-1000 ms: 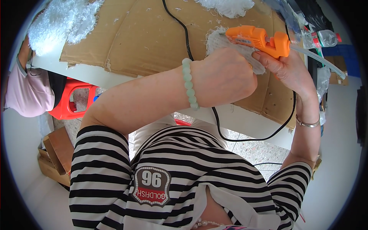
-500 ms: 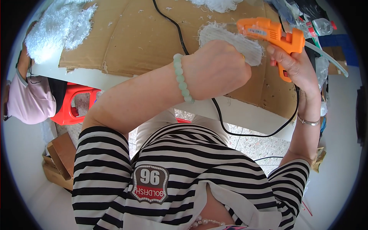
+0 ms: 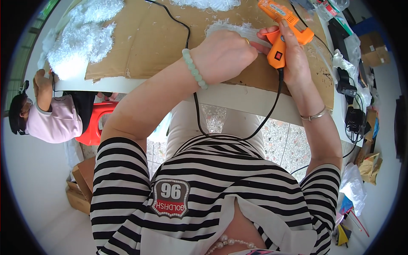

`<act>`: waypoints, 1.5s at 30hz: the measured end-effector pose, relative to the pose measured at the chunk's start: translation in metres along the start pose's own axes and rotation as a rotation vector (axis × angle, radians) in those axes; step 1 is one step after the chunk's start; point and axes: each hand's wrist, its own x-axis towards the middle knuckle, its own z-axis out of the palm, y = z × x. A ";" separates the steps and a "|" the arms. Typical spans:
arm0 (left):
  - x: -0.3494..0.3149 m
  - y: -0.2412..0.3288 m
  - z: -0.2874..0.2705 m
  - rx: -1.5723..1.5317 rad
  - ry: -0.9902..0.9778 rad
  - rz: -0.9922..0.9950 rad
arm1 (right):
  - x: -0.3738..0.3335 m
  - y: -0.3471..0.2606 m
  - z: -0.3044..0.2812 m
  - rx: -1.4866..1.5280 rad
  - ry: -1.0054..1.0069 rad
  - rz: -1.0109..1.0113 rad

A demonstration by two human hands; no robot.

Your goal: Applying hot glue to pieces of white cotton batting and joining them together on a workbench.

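Observation:
My right hand [image 3: 295, 57] is wrapped around the handle of an orange glue gun [image 3: 278, 46], whose front end points away and to the left. A black cord hangs from the base of its handle. My left hand [image 3: 229, 53], with a ring and a pale green bead bracelet, is curled closed just left of the gun; its fingertips are hidden, so what they hold does not show. Directly beyond that hand a white fluffy textile piece [image 3: 238, 29] lies on brown cardboard [image 3: 148, 42], partly covered by the hand.
White shaggy pieces [image 3: 83, 46] are heaped at the left, and another [image 3: 208, 3] lies at the far edge. A co-worker in a pink top [image 3: 55, 119] sits at left near a red stool [image 3: 100, 121]. Black adapters [image 3: 352, 119] and plastic bags crowd the right side.
The glue gun has swung from pointing left to pointing away, and its handle has come closer to my left hand. The whole view has shifted, bringing more of the co-worker in.

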 end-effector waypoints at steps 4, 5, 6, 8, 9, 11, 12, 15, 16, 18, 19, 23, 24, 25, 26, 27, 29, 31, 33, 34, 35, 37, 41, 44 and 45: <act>-0.011 -0.003 0.004 -0.020 0.053 0.004 | 0.000 0.004 -0.002 0.021 -0.013 0.005; -0.014 -0.006 0.002 -0.148 0.127 -0.014 | -0.001 0.003 -0.002 0.008 -0.026 0.022; -0.014 -0.011 0.000 -0.277 0.204 -0.024 | -0.001 0.004 -0.003 0.018 -0.025 0.014; -0.021 -0.025 -0.001 -0.393 0.234 -0.201 | -0.001 0.005 -0.003 0.012 -0.026 0.007; -0.024 -0.034 -0.001 -0.515 0.269 -0.387 | -0.001 0.006 -0.003 0.023 -0.023 -0.003; -0.026 -0.056 0.000 -0.511 0.245 -0.469 | -0.001 0.006 -0.003 0.008 -0.039 -0.004; -0.026 -0.065 0.002 -0.513 0.228 -0.564 | -0.002 0.006 -0.003 0.014 -0.040 -0.007; -0.017 -0.080 0.010 -0.610 0.162 -0.603 | -0.002 0.005 -0.004 -0.013 -0.049 -0.001; -0.013 -0.081 0.010 -0.611 0.157 -0.596 | -0.002 0.006 -0.004 -0.027 -0.051 0.003; -0.005 -0.083 0.008 -0.581 0.007 -0.662 | -0.003 0.007 -0.002 -0.039 -0.046 0.006; -0.003 -0.085 0.010 -0.582 0.002 -0.656 | -0.003 0.006 0.001 -0.038 -0.042 0.002; 0.006 -0.092 0.014 -0.517 -0.066 -0.593 | -0.002 0.005 -0.002 -0.066 -0.018 0.048; 0.009 -0.092 0.015 -0.470 -0.093 -0.584 | -0.001 0.005 -0.003 -0.065 -0.013 0.047; 0.011 -0.091 0.015 -0.472 -0.095 -0.578 | -0.001 0.005 -0.003 -0.040 -0.010 0.040; 0.012 -0.091 0.014 -0.394 -0.110 -0.524 | -0.001 0.005 -0.002 -0.015 -0.006 0.032; 0.016 -0.090 0.013 -0.318 -0.124 -0.464 | -0.001 0.005 -0.003 -0.017 0.005 0.028; 0.020 -0.088 0.008 -0.326 -0.154 -0.469 | -0.001 0.005 -0.004 -0.049 -0.029 0.054; 0.020 -0.089 0.005 -0.331 -0.181 -0.474 | 0.000 0.006 -0.002 -0.026 -0.021 0.046; 0.018 -0.093 0.008 -0.264 -0.174 -0.378 | 0.000 0.007 -0.002 -0.002 -0.018 0.038; 0.017 -0.095 0.010 -0.265 -0.172 -0.371 | 0.001 0.007 -0.002 -0.006 -0.015 0.052; 0.016 -0.097 0.012 -0.256 -0.130 -0.321 | 0.001 0.007 -0.002 -0.010 -0.013 0.066; 0.015 -0.096 0.012 -0.249 -0.090 -0.270 | 0.000 0.007 -0.001 -0.008 -0.005 0.061; 0.006 -0.088 0.009 -0.220 -0.014 -0.148 | 0.000 0.005 0.000 -0.041 0.002 0.068; 0.000 -0.080 0.007 -0.132 0.032 -0.038 | 0.003 0.011 -0.003 -0.027 -0.034 -0.016; -0.001 -0.077 0.007 -0.074 0.044 0.029 | 0.004 0.010 -0.005 -0.076 -0.030 0.039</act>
